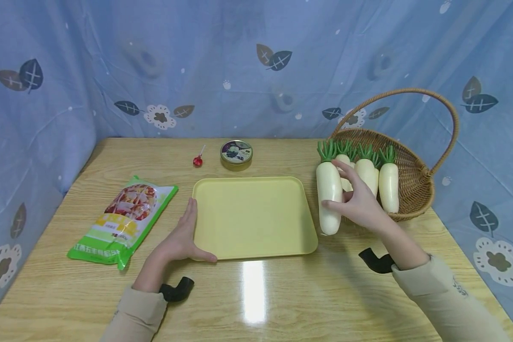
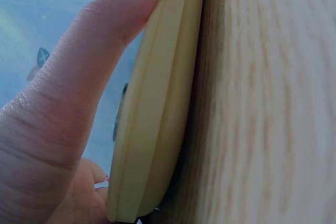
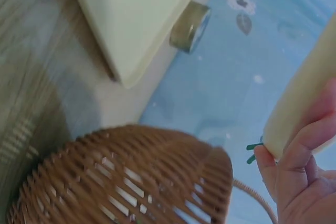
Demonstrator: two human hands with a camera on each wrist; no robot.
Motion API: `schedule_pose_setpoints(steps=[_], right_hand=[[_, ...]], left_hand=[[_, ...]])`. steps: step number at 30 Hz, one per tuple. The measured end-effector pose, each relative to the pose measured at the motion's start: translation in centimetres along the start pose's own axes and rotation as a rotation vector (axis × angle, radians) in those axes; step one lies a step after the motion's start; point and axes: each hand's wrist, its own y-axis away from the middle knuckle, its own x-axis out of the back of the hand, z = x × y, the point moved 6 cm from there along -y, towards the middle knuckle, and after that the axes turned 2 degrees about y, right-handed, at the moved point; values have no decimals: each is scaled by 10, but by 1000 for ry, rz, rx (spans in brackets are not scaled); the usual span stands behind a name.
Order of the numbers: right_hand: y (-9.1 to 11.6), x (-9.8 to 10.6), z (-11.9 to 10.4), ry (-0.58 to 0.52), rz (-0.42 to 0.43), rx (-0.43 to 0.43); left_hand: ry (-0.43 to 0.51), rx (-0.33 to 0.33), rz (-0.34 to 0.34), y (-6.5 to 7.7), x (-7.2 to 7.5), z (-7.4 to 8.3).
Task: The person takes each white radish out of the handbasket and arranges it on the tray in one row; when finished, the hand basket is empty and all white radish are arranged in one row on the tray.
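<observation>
My right hand (image 1: 361, 202) grips a white radish (image 1: 328, 194) with green leaf stubs, held between thumb and fingers at the left side of a wicker basket (image 1: 414, 190). In the right wrist view that radish (image 3: 302, 93) hangs above the table level. Several more white radishes (image 1: 389, 187) lean in the basket. My left hand (image 1: 181, 237) rests against the lower left corner of a yellow tray (image 1: 256, 218), fingers along its left side and thumb on the near edge. The left wrist view shows the thumb (image 2: 79, 51) stretched along the tray's rim (image 2: 157, 87).
A green and white food bag (image 1: 124, 221) lies to the left of the tray. Behind the tray are a red lollipop (image 1: 198, 161) and a round tin (image 1: 236, 154). The basket's tall handle (image 1: 453, 118) arches at the right. A patterned blue curtain (image 1: 222, 61) hangs behind the table.
</observation>
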Motion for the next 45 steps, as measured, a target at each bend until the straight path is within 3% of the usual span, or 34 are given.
schedule_pose_setpoints(steps=[10,26,36,45], right_hand=[[-4,-23,-1,-78,-23,54],[-16,-60,8,-65,-55,48],[-23,-83,12,-99,-120,16],[-21,-96,-18,-132,-176,21]], left_hand=[[-10,4,-4,1,-1,-1],[-5,14,1,3,-1,-1],[-13,10,0,2,0,-1],[-22,8,-5,0,1,1]])
